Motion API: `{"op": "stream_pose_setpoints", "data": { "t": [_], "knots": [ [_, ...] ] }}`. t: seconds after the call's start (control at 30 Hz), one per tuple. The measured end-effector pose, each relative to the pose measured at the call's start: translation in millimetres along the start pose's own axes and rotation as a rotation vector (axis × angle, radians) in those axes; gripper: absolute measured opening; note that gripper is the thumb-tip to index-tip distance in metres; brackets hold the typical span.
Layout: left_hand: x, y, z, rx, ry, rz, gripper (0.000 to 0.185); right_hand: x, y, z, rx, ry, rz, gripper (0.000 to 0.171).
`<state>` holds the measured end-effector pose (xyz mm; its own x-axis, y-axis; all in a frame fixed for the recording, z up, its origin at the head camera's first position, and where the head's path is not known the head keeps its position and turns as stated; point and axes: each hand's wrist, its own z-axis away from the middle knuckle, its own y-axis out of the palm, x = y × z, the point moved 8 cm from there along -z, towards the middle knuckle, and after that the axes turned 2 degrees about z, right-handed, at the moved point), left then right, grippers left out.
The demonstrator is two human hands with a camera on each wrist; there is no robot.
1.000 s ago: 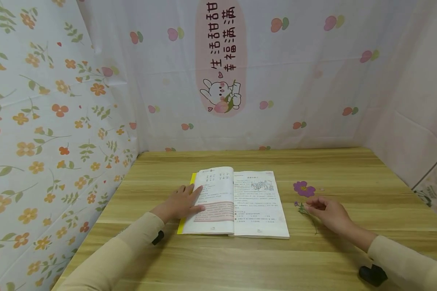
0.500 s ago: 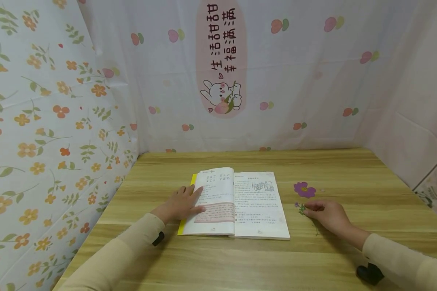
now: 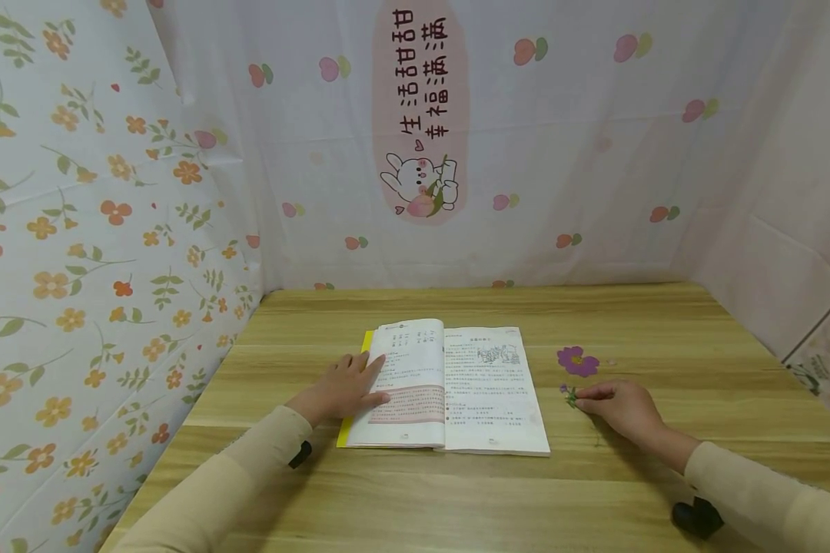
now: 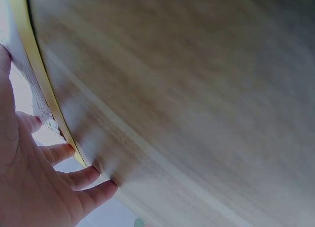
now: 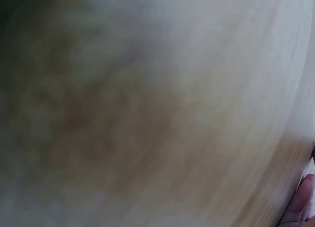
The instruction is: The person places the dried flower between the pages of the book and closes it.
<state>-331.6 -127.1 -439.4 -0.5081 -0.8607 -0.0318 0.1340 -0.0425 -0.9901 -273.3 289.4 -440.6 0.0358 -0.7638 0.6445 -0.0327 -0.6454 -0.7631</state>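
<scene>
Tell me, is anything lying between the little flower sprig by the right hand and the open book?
Nothing visible. The right hand touches the small sprig, and only bare table separates it from the open book. The purple flower lies farther back, off that path.

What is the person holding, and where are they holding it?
The right hand pinches a small purple flower sprig by its stem, just below the bloom, low on the table. The left hand holds nothing; it presses flat on the open book.

Head view high over wooden table [image 3: 595, 322], wrist views skimming it, blurred
</scene>
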Motion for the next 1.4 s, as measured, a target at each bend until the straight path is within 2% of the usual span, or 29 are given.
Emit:
{"op": "stream_pose_setpoints", "data": {
  "t": [0.23,0.37,0.67,0.9,1.07,1.4],
  "knots": [
    [1.0,1.5,0.2,-0.002,0.002,-0.009,0.078,-1.6,-0.4,-1.1,-0.007,0.013,0.007,0.020],
    [1.1,1.4,0.1,-0.007,0.004,-0.002,0.078,-2.5,-3.2,-1.4,0.003,0.035,-0.005,0.024],
    [0.3,-0.2,0.6,-0.023,0.020,-0.018,0.077,-5.8,-7.2,-1.0,0.080,0.138,-0.181,0.035],
    [1.0,0.6,0.2,-0.025,0.026,-0.019,0.078,-6.6,-3.6,-1.4,0.140,0.194,-0.240,0.045],
    [1.0,0.2,0.4,-0.023,0.023,-0.006,0.078,-1.3,0.7,-4.2,0.177,0.207,-0.281,0.052],
    [0.6,-0.6,0.5,-0.018,0.013,-0.004,0.078,24.4,8.8,-8.9,0.223,0.170,-0.334,0.051]
  ]
}}
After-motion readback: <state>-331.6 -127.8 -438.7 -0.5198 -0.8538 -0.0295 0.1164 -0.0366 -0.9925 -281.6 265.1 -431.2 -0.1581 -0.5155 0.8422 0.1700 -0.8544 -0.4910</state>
